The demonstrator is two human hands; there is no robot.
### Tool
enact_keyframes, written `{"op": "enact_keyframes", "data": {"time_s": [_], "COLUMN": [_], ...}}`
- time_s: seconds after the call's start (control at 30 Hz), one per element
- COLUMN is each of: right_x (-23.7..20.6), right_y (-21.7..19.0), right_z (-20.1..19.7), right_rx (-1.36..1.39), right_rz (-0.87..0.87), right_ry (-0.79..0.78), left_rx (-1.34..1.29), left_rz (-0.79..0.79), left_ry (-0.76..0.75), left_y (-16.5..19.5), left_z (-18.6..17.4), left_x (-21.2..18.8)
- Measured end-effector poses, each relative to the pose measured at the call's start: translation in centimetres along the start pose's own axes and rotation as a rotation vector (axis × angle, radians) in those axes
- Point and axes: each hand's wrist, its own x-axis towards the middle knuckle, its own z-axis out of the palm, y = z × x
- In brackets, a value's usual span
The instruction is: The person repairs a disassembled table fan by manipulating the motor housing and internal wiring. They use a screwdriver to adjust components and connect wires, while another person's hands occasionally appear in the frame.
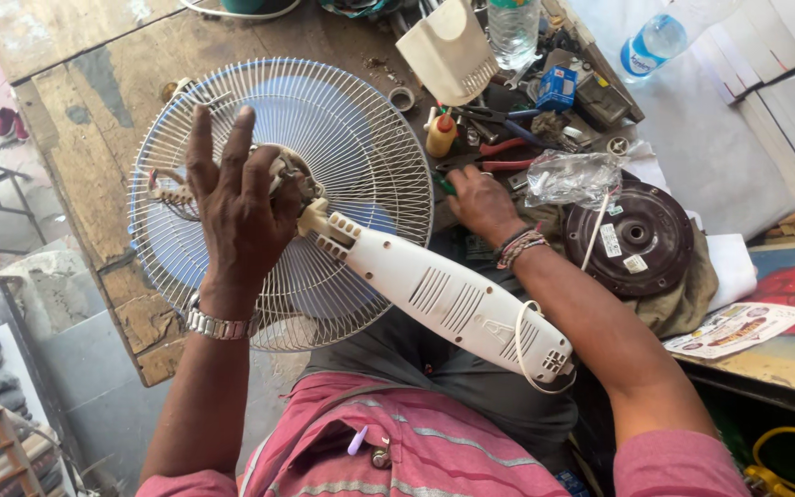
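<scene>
a worn wooden workbench (pixel 94 101) with peeling paint stands in daylight on a grey paved floor (pixel 103 387); a white sheet (pixel 710 138) lies at right.

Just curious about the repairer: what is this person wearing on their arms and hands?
Both arms are bare below short pink striped sleeves. The left hand has a silver metal watch at the wrist; the right hand has several beaded bracelets. No gloves.

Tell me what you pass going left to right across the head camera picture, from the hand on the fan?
Left hand on the wire fan guard → white fan housing → right hand → crumpled clear plastic bag → dark round motor disc → printed leaflet.
</scene>
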Motion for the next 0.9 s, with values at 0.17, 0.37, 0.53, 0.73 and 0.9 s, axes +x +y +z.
{"op": "enact_keyframes", "data": {"time_s": [0.17, 0.37, 0.53, 0.73, 0.9], "right_x": [0.0, 0.7, 0.2, 0.1, 0.3], "right_y": [-0.5, 1.8, 5.5, 5.7, 5.3], "right_z": [0.0, -0.8, -2.5, -3.2, -3.0], "right_rx": [-0.003, -0.011, -0.059, -0.271, -0.195], "right_rz": [-0.057, 0.034, 0.137, 0.147, 0.12], "right_ry": [0.023, 0.025, 0.19, 0.101, 0.114], "left_rx": [-0.023, 0.033, 0.042, 0.021, 0.036], "left_rz": [0.004, 0.002, 0.0, -0.003, 0.0], "left_ry": [-0.017, -0.033, -0.04, -0.042, -0.037], "left_y": [0.1, -0.3, -0.4, -0.3, -0.4], "left_z": [0.0, 0.5, 0.4, 0.2, 0.3], "left_x": [0.0, -0.2, -0.4, -0.3, -0.4]}}
